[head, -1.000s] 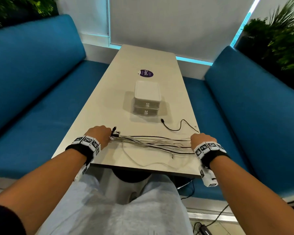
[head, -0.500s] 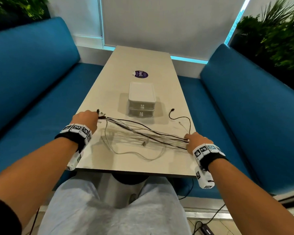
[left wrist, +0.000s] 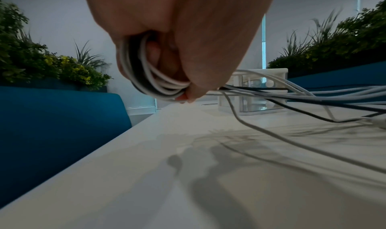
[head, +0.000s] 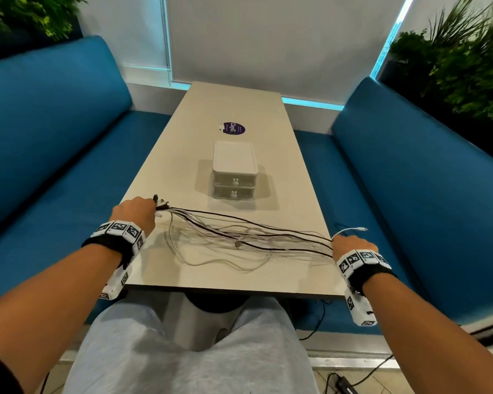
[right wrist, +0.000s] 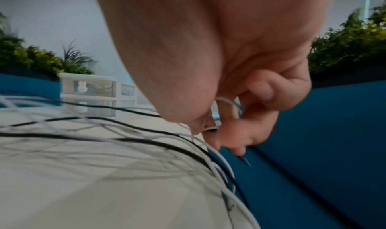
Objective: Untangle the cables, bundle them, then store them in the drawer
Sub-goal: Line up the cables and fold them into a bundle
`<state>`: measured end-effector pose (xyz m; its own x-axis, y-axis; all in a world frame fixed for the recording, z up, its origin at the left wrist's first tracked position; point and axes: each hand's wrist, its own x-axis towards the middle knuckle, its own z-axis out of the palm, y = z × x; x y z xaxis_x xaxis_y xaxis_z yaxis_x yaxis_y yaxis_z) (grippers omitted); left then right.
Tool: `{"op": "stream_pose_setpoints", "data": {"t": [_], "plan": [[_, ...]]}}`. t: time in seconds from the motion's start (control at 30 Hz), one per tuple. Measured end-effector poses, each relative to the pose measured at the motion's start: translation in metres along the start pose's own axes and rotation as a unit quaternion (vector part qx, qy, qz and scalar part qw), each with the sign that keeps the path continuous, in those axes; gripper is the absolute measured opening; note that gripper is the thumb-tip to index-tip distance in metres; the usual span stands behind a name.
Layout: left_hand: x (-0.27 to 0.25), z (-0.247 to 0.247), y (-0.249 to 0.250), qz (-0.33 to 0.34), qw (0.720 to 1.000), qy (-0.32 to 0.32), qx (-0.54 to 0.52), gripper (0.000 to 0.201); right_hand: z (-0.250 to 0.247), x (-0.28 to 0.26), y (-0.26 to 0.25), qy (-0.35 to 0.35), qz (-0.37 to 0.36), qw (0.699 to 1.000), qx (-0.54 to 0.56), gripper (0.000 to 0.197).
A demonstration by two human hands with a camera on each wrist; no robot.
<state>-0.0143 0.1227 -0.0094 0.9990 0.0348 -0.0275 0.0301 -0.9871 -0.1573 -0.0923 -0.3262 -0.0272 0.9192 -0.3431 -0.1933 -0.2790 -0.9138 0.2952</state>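
Several thin white and black cables [head: 239,236] stretch in a loose strand across the near part of the table [head: 234,103]. My left hand [head: 135,213] grips one end of the bunch at the table's left edge, plug ends sticking out past the knuckles. In the left wrist view the cables [left wrist: 158,82] loop through its curled fingers [left wrist: 194,94]. My right hand [head: 350,245] pinches the other end at the table's right edge; a white plug end curls up beyond it. The right wrist view shows the cables [right wrist: 208,160] under its fingers [right wrist: 229,138]. A small white two-drawer box [head: 234,172] stands mid-table, both drawers closed.
Blue benches [head: 54,166] flank the table on both sides. A round purple sticker [head: 233,128] lies beyond the drawer box. Plants [head: 461,66] stand behind the bench backs. A dark cord [head: 316,322] trails on the floor under the table's right corner.
My left hand moved forward and left along the table edge, my right hand moved right past the table edge. The cable bunch now runs slanted and is drawn out longer.
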Motion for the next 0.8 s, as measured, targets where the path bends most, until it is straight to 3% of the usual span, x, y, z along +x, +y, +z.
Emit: {"op": "stream_pose_setpoints", "data": {"t": [0.13,0.23,0.33,0.47,0.57,0.63,0.7,0.8], "plan": [[-0.003,0.002,0.004,0.001,1.000,0.002,-0.007,0.012,-0.001,-0.014,0.001,-0.023,0.013,0.999,-0.023,0.048],[-0.005,0.002,0.005,0.005,1.000,0.004,-0.009,0.015,-0.003,-0.016,-0.006,0.033,0.034,0.998,-0.047,0.045],[-0.007,0.002,0.008,0.010,1.000,0.006,-0.013,0.016,-0.004,-0.014,-0.025,0.152,-0.054,0.986,-0.033,0.040],[-0.009,0.000,0.009,0.013,1.000,0.009,-0.013,0.017,-0.010,-0.016,-0.062,0.204,-0.210,0.954,0.060,0.058],[-0.011,-0.002,0.007,0.015,1.000,0.008,-0.014,0.017,-0.012,-0.016,-0.085,0.150,-0.241,0.943,0.175,0.059],[-0.011,-0.002,0.005,0.017,1.000,0.009,-0.012,0.018,-0.009,-0.014,-0.091,0.084,-0.228,0.940,0.242,0.043],[-0.012,-0.002,0.004,0.020,1.000,0.010,-0.012,0.018,-0.003,-0.009,-0.091,0.064,-0.242,0.945,0.208,0.029],[-0.012,-0.001,0.005,0.025,1.000,0.012,-0.011,0.019,0.005,-0.007,-0.087,0.048,-0.260,0.945,0.190,0.030]]}}
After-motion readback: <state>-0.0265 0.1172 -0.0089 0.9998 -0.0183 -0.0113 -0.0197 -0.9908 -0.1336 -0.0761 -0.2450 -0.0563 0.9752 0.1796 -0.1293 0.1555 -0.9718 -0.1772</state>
